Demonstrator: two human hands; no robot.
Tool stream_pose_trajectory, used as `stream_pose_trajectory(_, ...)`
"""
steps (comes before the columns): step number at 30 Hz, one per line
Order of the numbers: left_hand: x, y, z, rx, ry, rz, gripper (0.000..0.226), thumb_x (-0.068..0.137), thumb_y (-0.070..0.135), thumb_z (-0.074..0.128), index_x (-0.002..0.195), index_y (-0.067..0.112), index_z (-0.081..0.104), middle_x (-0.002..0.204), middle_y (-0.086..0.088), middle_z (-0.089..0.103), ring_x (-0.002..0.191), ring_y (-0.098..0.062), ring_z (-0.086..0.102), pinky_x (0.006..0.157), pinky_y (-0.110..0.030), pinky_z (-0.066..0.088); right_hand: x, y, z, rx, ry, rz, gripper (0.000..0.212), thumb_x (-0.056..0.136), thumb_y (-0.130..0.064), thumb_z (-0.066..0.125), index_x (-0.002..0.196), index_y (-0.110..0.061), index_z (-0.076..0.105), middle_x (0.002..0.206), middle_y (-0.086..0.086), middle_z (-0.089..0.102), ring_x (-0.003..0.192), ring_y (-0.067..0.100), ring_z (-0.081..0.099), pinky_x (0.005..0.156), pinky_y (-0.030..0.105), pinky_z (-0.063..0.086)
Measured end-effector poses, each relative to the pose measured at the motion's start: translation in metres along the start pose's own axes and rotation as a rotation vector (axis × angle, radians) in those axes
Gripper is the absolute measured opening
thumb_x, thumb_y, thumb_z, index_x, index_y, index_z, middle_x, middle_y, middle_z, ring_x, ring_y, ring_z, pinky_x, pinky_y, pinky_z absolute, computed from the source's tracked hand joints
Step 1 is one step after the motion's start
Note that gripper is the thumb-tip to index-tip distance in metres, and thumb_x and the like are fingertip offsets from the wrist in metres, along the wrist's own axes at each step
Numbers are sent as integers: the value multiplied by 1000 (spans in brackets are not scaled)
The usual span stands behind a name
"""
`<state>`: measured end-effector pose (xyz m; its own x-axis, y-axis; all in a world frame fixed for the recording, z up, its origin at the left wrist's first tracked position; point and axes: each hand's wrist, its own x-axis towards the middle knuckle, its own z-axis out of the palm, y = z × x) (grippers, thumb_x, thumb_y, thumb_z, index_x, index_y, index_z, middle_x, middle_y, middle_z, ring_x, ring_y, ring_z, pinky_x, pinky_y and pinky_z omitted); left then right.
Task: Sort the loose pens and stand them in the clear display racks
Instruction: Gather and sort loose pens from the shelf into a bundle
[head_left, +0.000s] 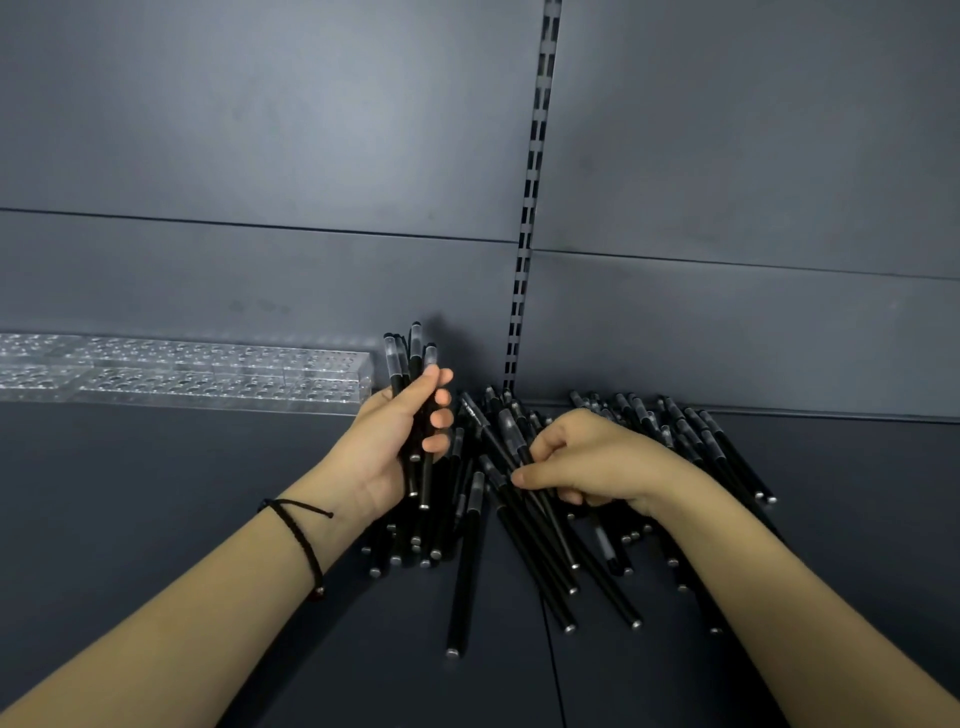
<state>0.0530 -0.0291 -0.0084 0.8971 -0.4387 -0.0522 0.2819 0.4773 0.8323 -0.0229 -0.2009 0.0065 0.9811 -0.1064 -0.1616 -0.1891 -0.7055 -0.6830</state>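
Note:
A heap of several black pens (524, 540) with clear caps lies on the dark shelf against the back wall. My left hand (392, 441) grips a small upright bundle of pens (413, 358), caps pointing up. Over the heap, my right hand (587, 457) pinches a pen (511, 434) between thumb and fingers. The clear display racks (208, 374), drilled with rows of holes, stand at the back left with no pens in them.
The dark shelf surface (156, 457) runs under both arms. A slotted upright strip (530, 208) runs down the grey back panel just behind the heap. A seam in the shelf runs toward me below the pens.

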Motion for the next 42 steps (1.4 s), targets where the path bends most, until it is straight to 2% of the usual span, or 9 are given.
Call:
stream_pose_trajectory(4,3,-2,0,-42,41,-32,12,98,20,55,96,9,61,95,-10,76,75,-15,73,59,-23,59,1,0,-6,270,9,-72,21,89,-23,69,77,-9,59,50,2,52,40,9,39,37,17,31)
stream_pose_trajectory(9,-1,-7,7,-37,-55,-40,17,98,21,53,108,7,56,109,-16,73,99,-24,71,82,-32,59,3,-4,2,503,-38,-178,17,95,-14,60,78,-9,60,58,2,51,48,8,49,41,19,35)
stream_pose_trajectory(13,-6,-13,7,117,-125,-55,41,97,30,54,127,3,59,119,-16,69,106,-28,66,76,-31,61,-1,-8,12,419,-70,-204,13,95,-15,60,83,-11,63,56,-3,58,47,6,51,45,20,42)
stream_pose_trajectory(19,-12,-14,12,131,-172,-9,39,101,25,46,129,-1,54,119,-6,70,106,-21,69,75,-32,60,-4,-16,21,379,-37,-250,14,97,-12,57,83,-11,61,52,-9,56,42,1,52,44,15,42)
stream_pose_trajectory(23,-12,-13,12,167,-176,-2,42,101,26,46,133,-2,47,117,-6,71,90,-20,73,65,-30,59,-4,-17,22,376,-18,-268,18,95,-14,60,77,-11,62,48,-9,55,42,1,51,44,17,44)
stream_pose_trajectory(28,-8,-6,12,-24,-65,9,39,100,20,49,130,-5,51,102,-13,74,89,-19,74,72,-33,61,-2,-17,22,391,7,-282,20,90,-23,67,76,-9,68,54,-7,59,47,6,52,43,19,43)
stream_pose_trajectory(32,-3,-3,11,-200,5,21,36,99,19,52,128,-3,52,99,-12,74,86,-21,74,77,-36,60,-3,-18,27,203,-49,-299,31,90,-32,66,79,-3,69,54,1,61,42,13,46,43,18,38)
stream_pose_trajectory(37,-5,-5,11,-111,-41,28,36,96,26,57,122,1,57,90,-6,70,74,-15,72,62,-27,59,-4,-18,29,198,-49,-328,33,97,-33,56,86,-4,66,52,2,56,37,7,40,45,22,34)
stream_pose_trajectory(42,-1,-7,6,-84,-79,30,32,93,25,62,120,12,52,84,-3,64,69,-14,66,59,-25,56,-2,-16,24,208,17,-359,35,95,-32,58,82,-1,68,53,6,55,40,11,40,40,19,32)
